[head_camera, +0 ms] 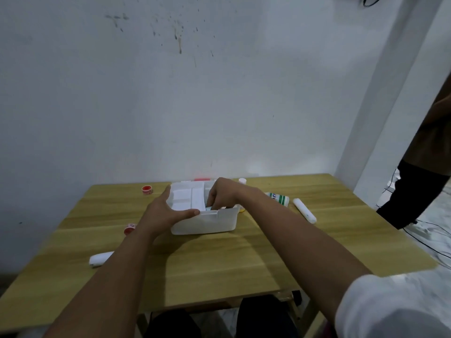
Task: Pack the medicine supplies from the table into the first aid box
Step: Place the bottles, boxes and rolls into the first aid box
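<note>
A white first aid box stands open in the middle of the wooden table. My left hand grips its left near corner, thumb along the front rim. My right hand reaches down into the box's right side, fingers curled around something small that is mostly hidden. White packets lie inside on the left. Around the box lie a white gauze roll, a second white roll, a green-striped bottle, a red tape roll and another red tape roll.
A small white bottle and a pink item sit behind the box, a yellow thing at its right side. A person in dark clothes stands at the right. The wall is close behind the table. Cables lie on the floor, right.
</note>
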